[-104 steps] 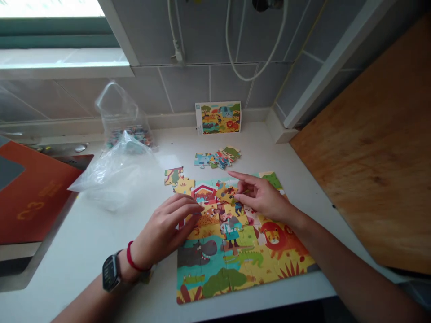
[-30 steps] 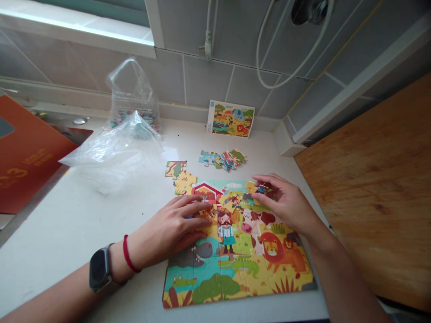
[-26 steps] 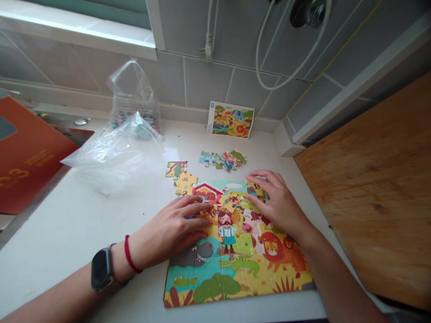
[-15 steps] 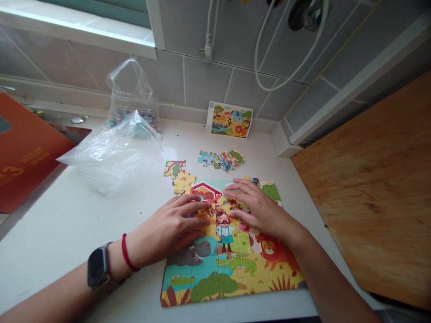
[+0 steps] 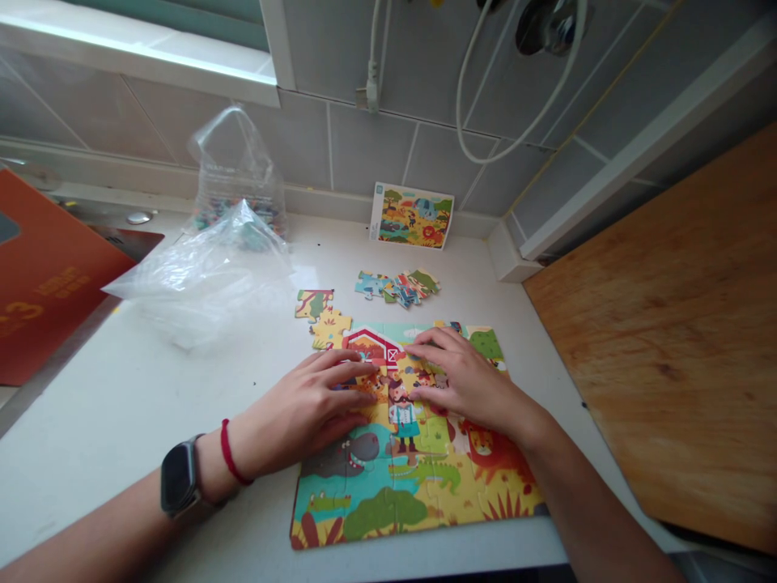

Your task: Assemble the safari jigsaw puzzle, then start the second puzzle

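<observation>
Your work area is a white tabletop [image 5: 139, 389] set against a grey tiled wall [image 5: 376, 138]. A broad orange-brown wooden board [image 5: 655, 356] occupies the right side, and a flat orange-red folder [image 5: 48, 275] lies at the left. A white hose [image 5: 460, 105] hangs on the wall.

The main item, a partly assembled cardboard safari jigsaw puzzle [image 5: 413, 486], lies flat on the tabletop directly in front of you, close to the near edge. It shows a red barn, a moustached man, a hippo, a crocodile and a lion. A printed picture card [image 5: 411, 215] stands at the foot of the wall, behind the puzzle. A crumpled clear plastic bag [image 5: 194, 283] lies to the puzzle's upper left, and a second clear bag holding loose pieces [image 5: 236, 174] stands behind it, near the wall.

A small heap of loose puzzle pieces [image 5: 397, 287] sits between the card and the puzzle. Two more loose pieces [image 5: 321, 316] lie just beside the puzzle's upper left corner.

Your left hand [image 5: 297, 401] rests on the puzzle's left side below the barn, its fingers [image 5: 346, 360] spread apart and flat. Your right hand [image 5: 467, 380] rests on the upper middle, its fingers [image 5: 430, 340] likewise apart and flat on the pieces. A black smartwatch [image 5: 179, 476] and a red cord bracelet [image 5: 229, 453] circle your left wrist.
</observation>
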`<state>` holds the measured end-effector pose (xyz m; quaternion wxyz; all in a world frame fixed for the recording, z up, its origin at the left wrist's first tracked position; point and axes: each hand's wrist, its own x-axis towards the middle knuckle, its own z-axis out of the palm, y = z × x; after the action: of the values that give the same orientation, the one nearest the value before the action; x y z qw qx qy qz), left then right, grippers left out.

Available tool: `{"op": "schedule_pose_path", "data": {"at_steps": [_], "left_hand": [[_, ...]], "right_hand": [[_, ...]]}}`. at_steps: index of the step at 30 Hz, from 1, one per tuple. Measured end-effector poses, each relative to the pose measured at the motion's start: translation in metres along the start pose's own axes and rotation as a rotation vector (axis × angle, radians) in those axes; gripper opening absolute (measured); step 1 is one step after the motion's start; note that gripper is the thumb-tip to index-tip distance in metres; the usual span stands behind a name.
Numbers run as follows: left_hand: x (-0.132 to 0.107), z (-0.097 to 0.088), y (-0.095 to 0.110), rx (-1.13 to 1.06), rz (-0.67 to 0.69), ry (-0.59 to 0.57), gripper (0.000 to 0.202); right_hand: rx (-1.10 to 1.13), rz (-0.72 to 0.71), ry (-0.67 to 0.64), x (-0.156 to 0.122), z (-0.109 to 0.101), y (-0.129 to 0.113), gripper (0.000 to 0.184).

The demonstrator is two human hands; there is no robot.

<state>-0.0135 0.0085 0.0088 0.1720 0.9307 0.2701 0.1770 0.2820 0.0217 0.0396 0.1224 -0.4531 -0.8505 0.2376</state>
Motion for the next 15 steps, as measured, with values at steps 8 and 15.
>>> {"op": "schedule_pose_path", "data": {"at_steps": [8, 15], "left_hand": [[0.002, -0.002, 0.001, -0.008, 0.001, 0.014, 0.022], [0.003, -0.003, 0.002, 0.006, -0.002, 0.014, 0.023]], "right_hand": [[0.085, 0.019, 0.021, 0.0, 0.003, -0.001, 0.051], [-0.035, -0.156, 0.13, -0.005, 0.015, -0.011, 0.034]]}}
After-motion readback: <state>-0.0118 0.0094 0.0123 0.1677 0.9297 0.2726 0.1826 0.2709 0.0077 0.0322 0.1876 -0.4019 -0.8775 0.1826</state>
